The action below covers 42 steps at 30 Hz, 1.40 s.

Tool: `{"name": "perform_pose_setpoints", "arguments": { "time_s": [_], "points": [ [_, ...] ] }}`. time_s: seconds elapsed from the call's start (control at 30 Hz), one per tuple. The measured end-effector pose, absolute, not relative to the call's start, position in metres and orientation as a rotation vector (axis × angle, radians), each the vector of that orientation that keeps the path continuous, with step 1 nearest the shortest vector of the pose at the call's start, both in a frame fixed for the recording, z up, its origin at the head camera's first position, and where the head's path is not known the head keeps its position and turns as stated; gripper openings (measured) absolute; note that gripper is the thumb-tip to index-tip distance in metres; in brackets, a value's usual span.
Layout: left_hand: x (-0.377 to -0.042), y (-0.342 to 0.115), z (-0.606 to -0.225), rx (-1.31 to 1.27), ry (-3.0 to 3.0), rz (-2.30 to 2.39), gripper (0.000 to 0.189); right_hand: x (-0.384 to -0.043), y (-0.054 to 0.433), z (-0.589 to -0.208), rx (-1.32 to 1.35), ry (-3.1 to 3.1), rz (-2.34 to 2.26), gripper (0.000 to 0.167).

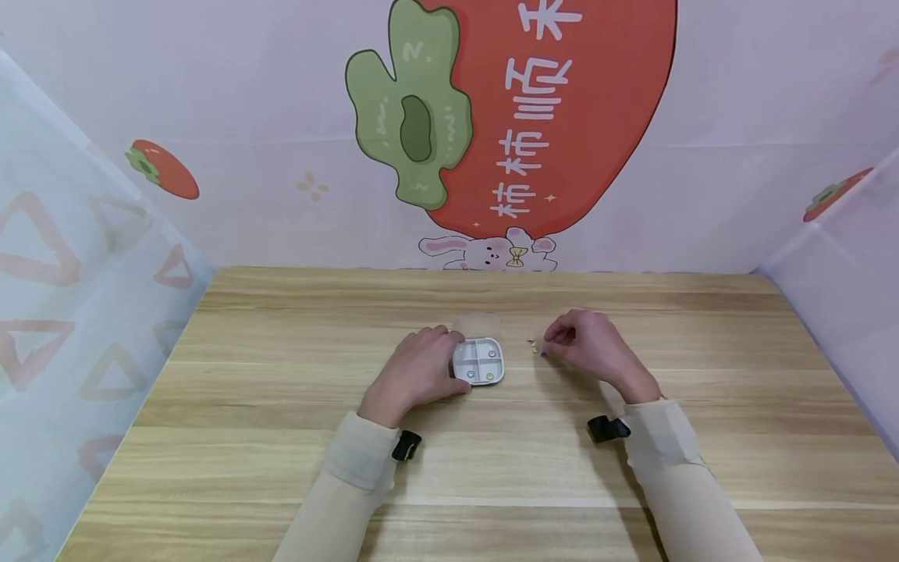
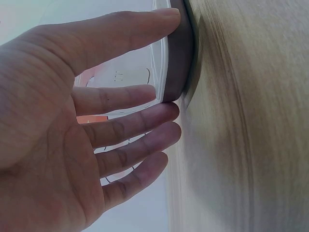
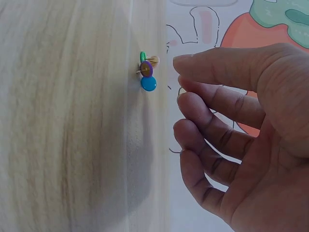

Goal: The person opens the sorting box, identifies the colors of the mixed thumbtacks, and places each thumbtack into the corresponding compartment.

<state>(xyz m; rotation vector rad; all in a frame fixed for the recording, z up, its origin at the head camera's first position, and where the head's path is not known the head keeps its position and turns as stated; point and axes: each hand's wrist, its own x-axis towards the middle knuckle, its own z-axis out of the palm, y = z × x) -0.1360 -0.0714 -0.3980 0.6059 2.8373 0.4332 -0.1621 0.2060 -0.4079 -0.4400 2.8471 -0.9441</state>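
A small white pill box (image 1: 479, 361) lies on the table with its lid raised at the back. Its tray is divided into four-way compartments, three of which hold a small round thumbtack (image 1: 492, 353). My left hand (image 1: 421, 371) grips the box from the left, thumb (image 2: 166, 19) on its near side and fingertips on its far side. To the right of the box lies a small group of coloured thumbtacks (image 3: 148, 83), blue, purple and green among them. Close over these tacks is my right hand (image 1: 586, 343), thumb and index finger nearly together, nothing visible between them.
The wood-grain table (image 1: 281, 375) reaches back to a printed cloth backdrop (image 1: 281, 94). More cloth (image 1: 63, 273) hangs at the left and right sides. A black wrist mount (image 1: 607, 428) sits by each sleeve cuff.
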Motion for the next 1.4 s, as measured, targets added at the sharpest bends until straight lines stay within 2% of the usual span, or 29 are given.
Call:
{"name": "perform_pose_setpoints", "arguments": {
  "time_s": [1.4],
  "points": [
    [-0.1357, -0.0704, -0.3978, 0.606, 2.835, 0.427, 0.064, -0.1612, 0.2026, -0.4104, -0.493, 2.807, -0.777, 0.008]
  ]
}}
